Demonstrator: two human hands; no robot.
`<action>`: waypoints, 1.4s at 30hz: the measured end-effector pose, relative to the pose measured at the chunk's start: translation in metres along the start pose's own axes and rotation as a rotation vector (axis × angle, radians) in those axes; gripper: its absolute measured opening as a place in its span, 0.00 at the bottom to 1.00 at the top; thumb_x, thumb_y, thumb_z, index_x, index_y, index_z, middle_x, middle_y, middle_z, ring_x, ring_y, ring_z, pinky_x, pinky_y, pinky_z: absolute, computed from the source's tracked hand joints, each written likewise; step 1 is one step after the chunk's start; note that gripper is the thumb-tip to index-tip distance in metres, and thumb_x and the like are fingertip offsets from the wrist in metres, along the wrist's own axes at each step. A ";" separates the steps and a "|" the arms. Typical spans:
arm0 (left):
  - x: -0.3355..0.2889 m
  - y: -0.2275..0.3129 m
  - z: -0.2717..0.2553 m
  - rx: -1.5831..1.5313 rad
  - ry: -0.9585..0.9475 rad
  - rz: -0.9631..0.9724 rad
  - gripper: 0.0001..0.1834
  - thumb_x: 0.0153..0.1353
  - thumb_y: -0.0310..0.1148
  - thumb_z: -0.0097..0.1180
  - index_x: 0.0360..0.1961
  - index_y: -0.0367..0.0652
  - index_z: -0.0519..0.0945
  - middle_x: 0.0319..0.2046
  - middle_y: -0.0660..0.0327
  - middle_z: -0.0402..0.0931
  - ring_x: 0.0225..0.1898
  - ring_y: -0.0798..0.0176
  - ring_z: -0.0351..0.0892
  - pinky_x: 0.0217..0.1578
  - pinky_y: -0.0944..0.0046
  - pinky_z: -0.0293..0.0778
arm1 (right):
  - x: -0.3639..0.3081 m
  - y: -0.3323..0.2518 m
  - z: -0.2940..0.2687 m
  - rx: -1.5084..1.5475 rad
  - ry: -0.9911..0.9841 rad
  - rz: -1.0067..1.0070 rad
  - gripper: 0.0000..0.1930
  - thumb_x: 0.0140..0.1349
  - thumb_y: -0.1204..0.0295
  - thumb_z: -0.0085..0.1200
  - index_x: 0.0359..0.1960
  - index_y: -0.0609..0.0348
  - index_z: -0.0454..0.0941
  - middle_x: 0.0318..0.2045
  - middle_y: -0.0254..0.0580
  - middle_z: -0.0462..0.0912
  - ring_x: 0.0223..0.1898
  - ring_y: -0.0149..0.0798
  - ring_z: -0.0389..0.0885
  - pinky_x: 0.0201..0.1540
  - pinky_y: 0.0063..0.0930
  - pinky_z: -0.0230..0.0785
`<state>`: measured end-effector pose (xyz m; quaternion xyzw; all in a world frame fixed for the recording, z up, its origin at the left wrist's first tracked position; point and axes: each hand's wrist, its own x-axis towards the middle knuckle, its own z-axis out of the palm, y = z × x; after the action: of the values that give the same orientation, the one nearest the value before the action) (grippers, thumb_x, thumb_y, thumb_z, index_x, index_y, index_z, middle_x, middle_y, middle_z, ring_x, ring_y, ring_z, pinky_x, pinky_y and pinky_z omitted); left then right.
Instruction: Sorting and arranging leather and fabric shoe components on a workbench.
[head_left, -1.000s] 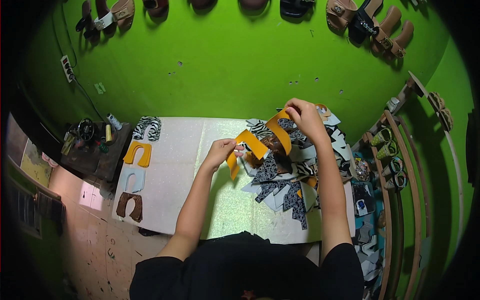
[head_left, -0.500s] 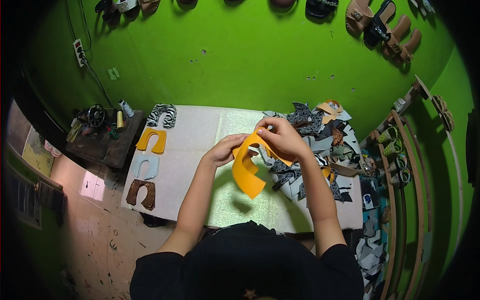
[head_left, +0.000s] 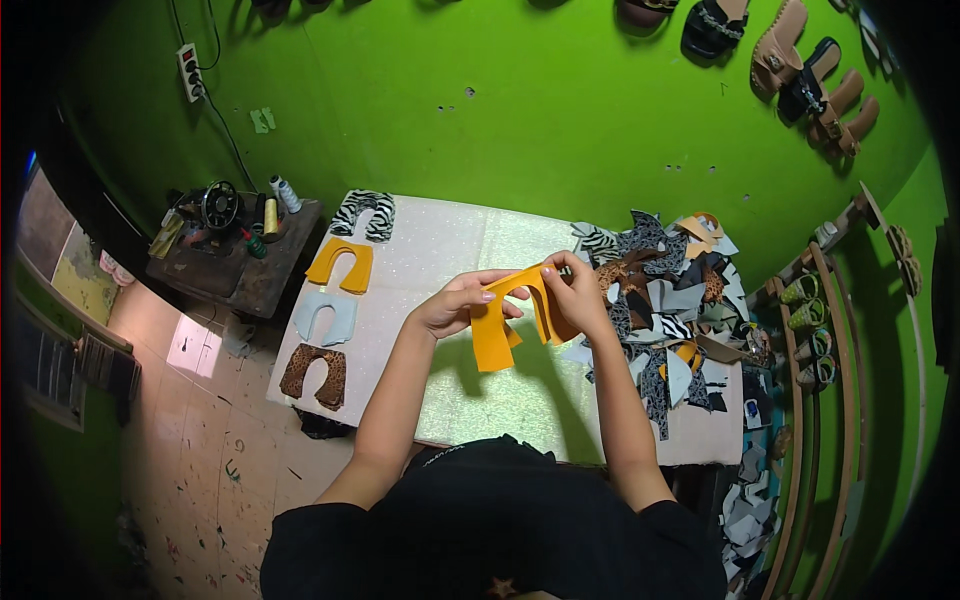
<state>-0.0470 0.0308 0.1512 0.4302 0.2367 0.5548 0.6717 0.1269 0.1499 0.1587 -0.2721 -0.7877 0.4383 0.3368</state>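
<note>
- since the frame a second ago, both hands have come together over the middle of the surface (head_left: 430, 250); there they were apart, each with a yellow strip, the right one over the heap (head_left: 680, 300).
- the yellow pieces (head_left: 492, 335) are now held up as an arch, legs hanging down, clear of the surface; more than one layer seems to show.
- left hand (head_left: 450, 308): grip pinching the arch's left side, thumb in front, fingers partly behind.
- right hand (head_left: 578, 300): grip pinching the top right edge between thumb and fingers.
- done, as far as shows: four arch-shaped sets lie in a line along the left edge, zebra (head_left: 381, 225) at the far end, then yellow (head_left: 325, 262), pale grey (head_left: 340, 325) and leopard (head_left: 297, 370) nearest the body.
- left, by my judgement: the held pieces are not yet set down, and the mixed heap at the right is loose and unsorted, with a yellow bit (head_left: 688, 355) in it.
- how many usable arches the heap hides, i cannot tell; the work looks partway.
</note>
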 end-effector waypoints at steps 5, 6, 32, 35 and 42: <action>-0.025 0.007 -0.025 -0.131 0.089 -0.036 0.25 0.57 0.28 0.39 0.56 0.28 0.56 0.46 0.48 0.68 0.40 0.59 0.75 0.43 0.62 0.72 | 0.003 0.013 0.040 0.110 0.015 0.047 0.09 0.55 0.69 0.51 0.33 0.61 0.69 0.30 0.35 0.73 0.32 0.29 0.72 0.31 0.21 0.65; -0.029 0.009 -0.030 -0.130 0.093 -0.033 0.25 0.57 0.28 0.39 0.56 0.28 0.56 0.46 0.48 0.68 0.40 0.59 0.75 0.43 0.62 0.72 | 0.005 0.018 0.050 0.113 0.036 0.042 0.11 0.56 0.67 0.50 0.36 0.61 0.69 0.33 0.36 0.73 0.33 0.29 0.72 0.32 0.21 0.64; -0.174 0.006 -0.199 -0.086 0.787 -0.192 0.18 0.62 0.33 0.42 0.50 0.36 0.64 0.37 0.54 0.72 0.39 0.55 0.76 0.39 0.63 0.73 | 0.088 0.068 0.271 0.172 -0.382 0.284 0.10 0.56 0.74 0.43 0.38 0.67 0.67 0.27 0.39 0.74 0.28 0.28 0.70 0.32 0.23 0.65; -0.186 0.023 -0.238 0.160 0.870 -0.182 0.15 0.61 0.28 0.40 0.50 0.37 0.63 0.38 0.52 0.73 0.36 0.57 0.77 0.34 0.64 0.74 | 0.099 0.062 0.307 0.146 -0.401 0.314 0.14 0.52 0.74 0.46 0.40 0.67 0.68 0.30 0.42 0.75 0.30 0.32 0.73 0.34 0.24 0.66; -0.177 0.047 -0.337 0.683 1.119 -0.211 0.13 0.54 0.23 0.46 0.41 0.33 0.71 0.34 0.52 0.76 0.32 0.61 0.78 0.33 0.67 0.71 | 0.125 0.115 0.392 0.197 -0.191 0.605 0.11 0.51 0.75 0.54 0.34 0.66 0.69 0.21 0.41 0.76 0.16 0.35 0.73 0.18 0.26 0.66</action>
<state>-0.3888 -0.0305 -0.0122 0.2401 0.7533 0.5195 0.3242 -0.2375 0.0949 -0.0578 -0.4177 -0.6530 0.6159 0.1406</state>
